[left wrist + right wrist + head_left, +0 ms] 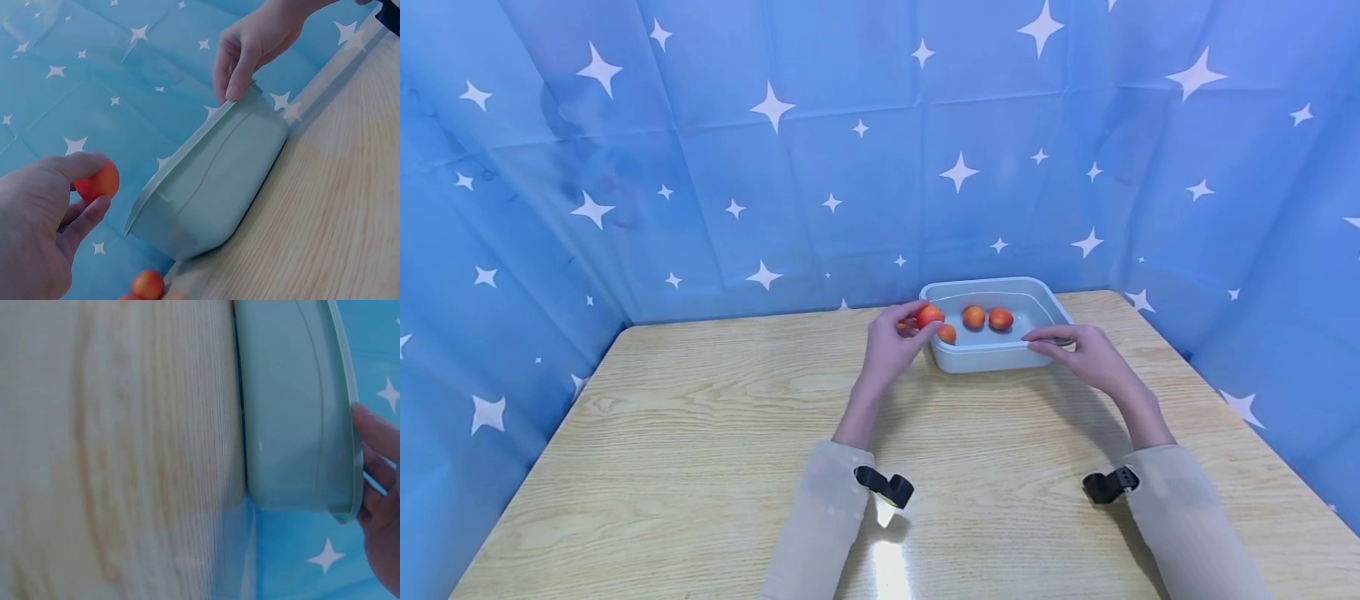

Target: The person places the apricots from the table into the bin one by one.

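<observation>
A pinched fruit sits high at the box's edge, where a slip could send it outside.

The left hand (891,343) pinches a red fruit (931,316) between thumb and fingers, above the left end of the pale box (988,359); the right hand (1086,357) grips the rim at the other end. A loosening pinch could let the smooth, round fruit strike the rim and roll across the table (700,433). Pressing down on the rim might tip the box, sending the three fruits inside (973,317) sliding together. The loose fruits outside (148,284), by the box's left end and partly hidden by the left hand in the head view, could roll if knuckles or box nudge them.
</observation>
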`<state>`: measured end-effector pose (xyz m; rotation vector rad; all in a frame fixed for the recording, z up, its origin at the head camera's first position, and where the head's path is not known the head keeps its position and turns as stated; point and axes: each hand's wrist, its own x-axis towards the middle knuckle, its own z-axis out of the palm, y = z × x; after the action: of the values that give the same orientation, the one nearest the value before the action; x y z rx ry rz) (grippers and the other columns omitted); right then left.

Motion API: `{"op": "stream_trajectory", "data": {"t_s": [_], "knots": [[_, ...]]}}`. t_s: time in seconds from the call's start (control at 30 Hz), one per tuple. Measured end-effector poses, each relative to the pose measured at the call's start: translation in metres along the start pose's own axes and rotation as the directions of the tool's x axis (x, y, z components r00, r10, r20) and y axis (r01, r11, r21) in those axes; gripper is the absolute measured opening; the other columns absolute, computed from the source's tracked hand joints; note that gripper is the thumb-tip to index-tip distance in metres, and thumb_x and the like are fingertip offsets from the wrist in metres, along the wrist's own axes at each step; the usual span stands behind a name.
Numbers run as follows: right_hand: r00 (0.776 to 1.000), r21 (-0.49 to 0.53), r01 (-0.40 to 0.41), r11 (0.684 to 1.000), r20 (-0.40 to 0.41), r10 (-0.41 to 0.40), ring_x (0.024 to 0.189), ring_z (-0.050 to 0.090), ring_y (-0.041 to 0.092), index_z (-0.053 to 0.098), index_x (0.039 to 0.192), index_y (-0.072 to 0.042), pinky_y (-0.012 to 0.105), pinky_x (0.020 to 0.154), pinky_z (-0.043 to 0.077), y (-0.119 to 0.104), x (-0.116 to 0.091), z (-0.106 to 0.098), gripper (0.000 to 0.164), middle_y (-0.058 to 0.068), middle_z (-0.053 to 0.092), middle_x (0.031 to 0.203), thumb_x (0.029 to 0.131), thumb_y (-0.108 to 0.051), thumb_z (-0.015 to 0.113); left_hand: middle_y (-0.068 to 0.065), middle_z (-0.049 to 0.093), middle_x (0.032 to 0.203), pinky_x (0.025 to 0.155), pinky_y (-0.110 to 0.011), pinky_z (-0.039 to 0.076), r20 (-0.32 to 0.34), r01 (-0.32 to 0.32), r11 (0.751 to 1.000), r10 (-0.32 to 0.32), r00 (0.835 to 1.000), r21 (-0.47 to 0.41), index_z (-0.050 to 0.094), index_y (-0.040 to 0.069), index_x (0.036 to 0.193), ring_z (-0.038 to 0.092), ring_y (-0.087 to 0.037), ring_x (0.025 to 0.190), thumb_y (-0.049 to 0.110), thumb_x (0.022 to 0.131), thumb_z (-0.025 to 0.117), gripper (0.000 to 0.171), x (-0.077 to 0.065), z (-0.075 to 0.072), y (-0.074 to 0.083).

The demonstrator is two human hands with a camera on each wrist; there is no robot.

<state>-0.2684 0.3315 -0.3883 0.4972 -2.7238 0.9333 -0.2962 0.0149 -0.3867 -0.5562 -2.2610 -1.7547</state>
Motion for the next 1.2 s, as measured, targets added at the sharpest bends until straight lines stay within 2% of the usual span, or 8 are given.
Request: {"op": "stream_trajectory", "data": {"t_s": [0.27,0.47,0.77,1.03,1.2], "knots": [[1.0,0.002,0.008,1.0,-0.001,-0.008,0.087,0.057,0.019,0.077,0.115,-0.012,0.027,0.067,0.04,0.0,0.001,0.001,0.024,0.008,0.075,0.107,0.098,-0.026,0.069,-0.009,0.065,0.119,0.08,-0.021,0.057,0.063,-0.018,0.999,0.016,0.998,0.03,0.067,0.005,0.131,0.063,-0.021,0.098,0.014,0.091,0.077,0.042,-0.001,0.012,0.004],[1.0,0.006,0.004,1.0,-0.001,-0.004,0.087,0.057,0.017,0.077,0.115,-0.012,0.027,0.068,0.04,0.0,0.001,0.002,0.024,0.007,0.075,0.107,0.098,-0.026,0.069,-0.012,0.067,0.118,0.079,-0.019,0.056,0.076,-0.056,0.996,0.05,0.996,0.074,0.067,0.002,0.13,0.065,-0.02,0.095,0.012,0.091,0.076,0.041,-0.001,0.018,0.007],[1.0,0.006,0.007,1.0,-0.007,-0.007,0.088,0.058,0.015,0.077,0.115,-0.011,0.026,0.069,0.041,0.001,0.0,0.002,0.024,0.007,0.075,0.106,0.098,-0.026,0.069,-0.017,0.066,0.123,0.093,-0.032,0.055,0.16,-0.088,0.991,0.07,0.985,0.105,0.061,0.001,0.137,0.067,-0.031,0.11,0.011,0.094,0.073,0.046,-0.002,0.022,0.007],[1.0,0.017,0.0,1.0,-0.005,0.0,0.083,0.054,0.019,0.077,0.115,-0.011,0.027,0.066,0.038,0.001,0.0,0.001,0.024,0.008,0.075,0.107,0.098,-0.026,0.068,-0.015,0.066,0.119,0.093,-0.027,0.055,0.141,-0.126,0.988,0.112,0.984,0.091,0.064,0.0,0.132,0.066,-0.024,0.104,0.01,0.093,0.073,0.041,0.0,0.023,0.009],[1.0,0.015,-0.004,1.0,-0.007,0.004,0.084,0.054,0.018,0.077,0.115,-0.012,0.027,0.066,0.038,0.001,0.0,0.0,0.024,0.007,0.075,0.107,0.098,-0.027,0.069,-0.013,0.064,0.121,0.094,-0.034,0.055,0.121,-0.111,0.989,0.098,0.988,0.102,0.065,0.003,0.132,0.064,-0.03,0.108,0.01,0.095,0.071,0.039,0.002,0.019,0.012]]}}
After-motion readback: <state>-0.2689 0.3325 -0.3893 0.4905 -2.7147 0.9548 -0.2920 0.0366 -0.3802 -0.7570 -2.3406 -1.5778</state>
